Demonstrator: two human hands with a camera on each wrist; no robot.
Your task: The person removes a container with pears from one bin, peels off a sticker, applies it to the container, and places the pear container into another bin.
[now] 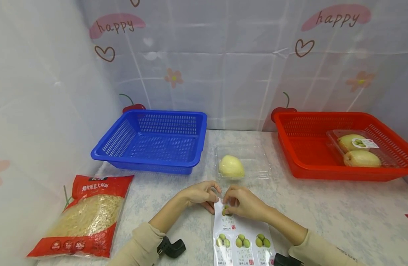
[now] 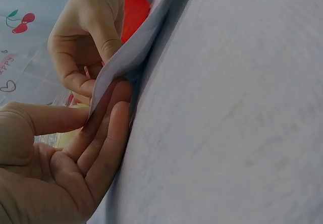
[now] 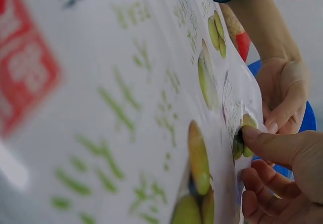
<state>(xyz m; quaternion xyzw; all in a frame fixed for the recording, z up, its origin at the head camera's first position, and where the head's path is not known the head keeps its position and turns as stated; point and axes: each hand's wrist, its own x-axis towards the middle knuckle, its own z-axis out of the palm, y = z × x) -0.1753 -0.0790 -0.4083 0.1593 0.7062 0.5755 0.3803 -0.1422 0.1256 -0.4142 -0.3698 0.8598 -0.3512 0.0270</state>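
A white sheet of stickers (image 1: 230, 242) printed with green fruits lies near the table's front. My left hand (image 1: 202, 194) pinches its top left corner, thumb on one side and fingers on the other, as the left wrist view shows. My right hand (image 1: 245, 202) pinches the top sticker, its thumb (image 3: 270, 146) lying on the printed fruits; whether the sticker has come off its backing cannot be told. Beyond the hands stands a clear plastic box (image 1: 257, 159) with a pale yellow-green fruit (image 1: 231, 167) in its left part.
At the back left stands a blue basket (image 1: 150, 162). A red basket (image 1: 310, 168) at the right holds a clear box with two fruits and a sticker (image 1: 364, 143). A red bag of pasta (image 1: 87, 218) lies at the left. Printed curtains close off the back.
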